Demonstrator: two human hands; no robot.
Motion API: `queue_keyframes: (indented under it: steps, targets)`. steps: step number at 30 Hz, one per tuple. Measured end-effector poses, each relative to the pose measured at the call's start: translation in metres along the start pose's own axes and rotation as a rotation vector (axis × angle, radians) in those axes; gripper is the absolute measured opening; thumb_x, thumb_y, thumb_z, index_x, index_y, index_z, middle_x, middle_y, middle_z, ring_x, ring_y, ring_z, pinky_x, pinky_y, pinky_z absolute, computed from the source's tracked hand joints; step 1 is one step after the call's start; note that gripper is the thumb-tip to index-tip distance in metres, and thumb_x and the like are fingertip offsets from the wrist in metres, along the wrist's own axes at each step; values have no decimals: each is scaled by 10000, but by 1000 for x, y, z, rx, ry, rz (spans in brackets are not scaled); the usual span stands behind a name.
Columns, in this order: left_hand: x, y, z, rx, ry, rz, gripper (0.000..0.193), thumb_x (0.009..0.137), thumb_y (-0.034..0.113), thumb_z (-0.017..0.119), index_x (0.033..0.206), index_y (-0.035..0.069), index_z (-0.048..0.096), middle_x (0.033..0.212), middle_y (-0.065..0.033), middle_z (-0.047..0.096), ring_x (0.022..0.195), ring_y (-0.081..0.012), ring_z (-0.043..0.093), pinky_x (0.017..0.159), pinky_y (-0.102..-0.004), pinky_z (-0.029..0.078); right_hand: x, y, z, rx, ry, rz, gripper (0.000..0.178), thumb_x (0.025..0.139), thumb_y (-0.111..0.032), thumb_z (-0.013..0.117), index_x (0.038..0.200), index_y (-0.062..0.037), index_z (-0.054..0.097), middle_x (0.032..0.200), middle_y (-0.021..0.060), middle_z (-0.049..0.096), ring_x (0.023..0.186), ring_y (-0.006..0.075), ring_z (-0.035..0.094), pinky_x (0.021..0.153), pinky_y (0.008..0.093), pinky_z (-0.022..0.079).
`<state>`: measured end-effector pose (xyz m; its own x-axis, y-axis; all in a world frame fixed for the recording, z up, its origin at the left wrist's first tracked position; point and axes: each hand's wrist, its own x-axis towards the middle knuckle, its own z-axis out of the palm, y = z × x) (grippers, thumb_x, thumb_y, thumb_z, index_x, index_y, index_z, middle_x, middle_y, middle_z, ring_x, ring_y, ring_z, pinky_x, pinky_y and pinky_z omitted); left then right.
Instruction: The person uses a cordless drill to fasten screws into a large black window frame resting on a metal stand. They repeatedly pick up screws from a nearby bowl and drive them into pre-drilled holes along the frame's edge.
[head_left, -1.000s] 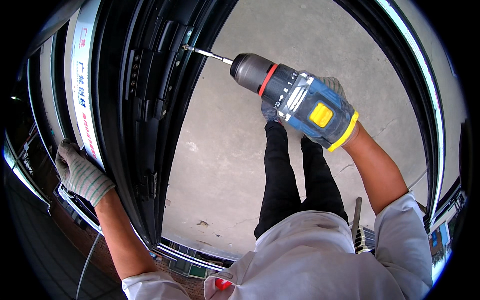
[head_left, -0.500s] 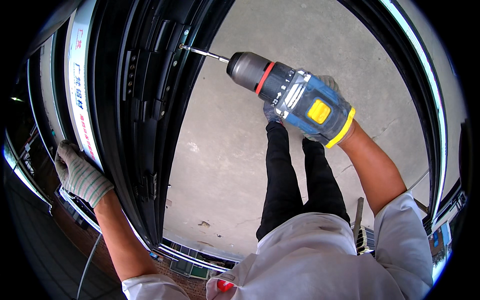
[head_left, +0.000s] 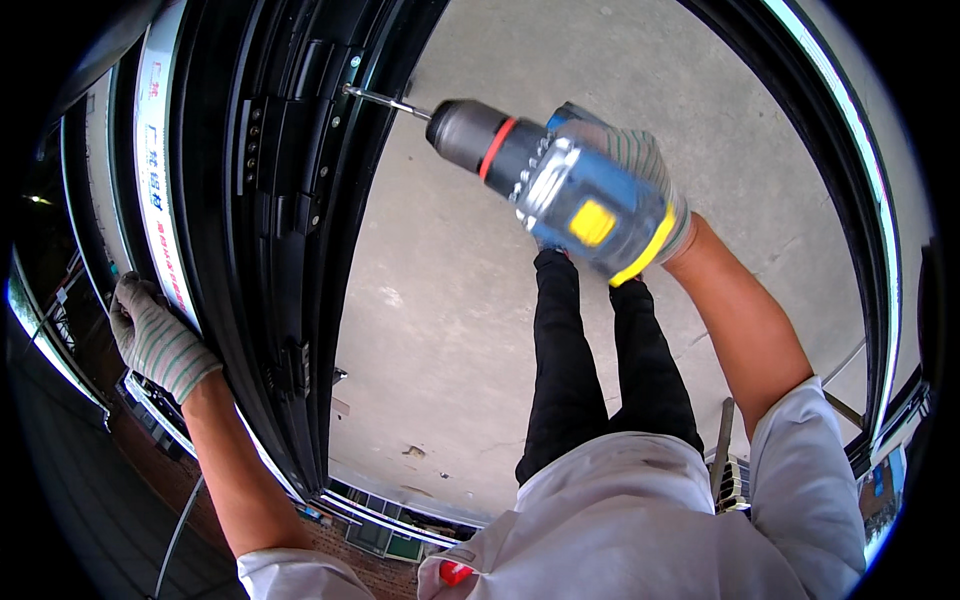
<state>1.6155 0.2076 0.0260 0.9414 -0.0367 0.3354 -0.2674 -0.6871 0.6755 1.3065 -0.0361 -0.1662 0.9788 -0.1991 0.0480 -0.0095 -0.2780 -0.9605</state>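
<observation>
My right hand (head_left: 645, 160), in a striped knit glove, is closed around a blue and black cordless drill (head_left: 575, 195) with a red ring and yellow trim. From its chuck a long thin driver bit (head_left: 388, 101) points left. The bit's tip meets a dark metal strip on the black door or window frame (head_left: 215, 200), in line with several small screws (head_left: 336, 122). My left hand (head_left: 165, 345), gloved alike, is wrapped over the frame's outer left edge, beside a white printed film strip (head_left: 155, 160). Its fingertips are partly hidden behind that edge.
Another dark curved-looking frame side (head_left: 845, 220) rises at the right. Between the two sides lies grey concrete floor (head_left: 450, 330), where my legs (head_left: 560, 350) stand. Beyond the frame's lower bar are brick paving (head_left: 375, 565) and various items. A thin cable (head_left: 180, 530) hangs at lower left.
The drill has rolled and shifted left, showing more of my right glove. Its bit tip stays at the row of screws. My left hand keeps its hold; the whole view has shifted slightly.
</observation>
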Motion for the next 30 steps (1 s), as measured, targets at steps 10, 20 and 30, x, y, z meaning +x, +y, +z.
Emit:
queue_keyframes:
  steps: [10,20,30]
  targets:
    - [0,-3,0,105,-20,75,299,957,294,618,1007,3,666,804,-18,617,712,-106,528,668,-256,441,-5,35,15,-231,171,-150,528,822,-221,714,1314,-231,523,1287,21,592,1214,196,551,1030,327,446]
    - [-2,0,-2,-26,-30,48,258,963,271,599,957,17,641,701,3,524,606,-85,439,559,-251,364,-18,5,28,-419,365,-82,452,784,-233,755,1203,-239,588,1129,25,659,1010,216,656,845,345,547]
    - [9,-10,-8,-128,-47,28,252,975,254,570,963,12,640,718,-4,536,600,-80,439,562,-245,376,-99,-69,34,-686,284,34,247,768,-254,746,996,-212,661,929,30,677,828,242,669,664,386,538]
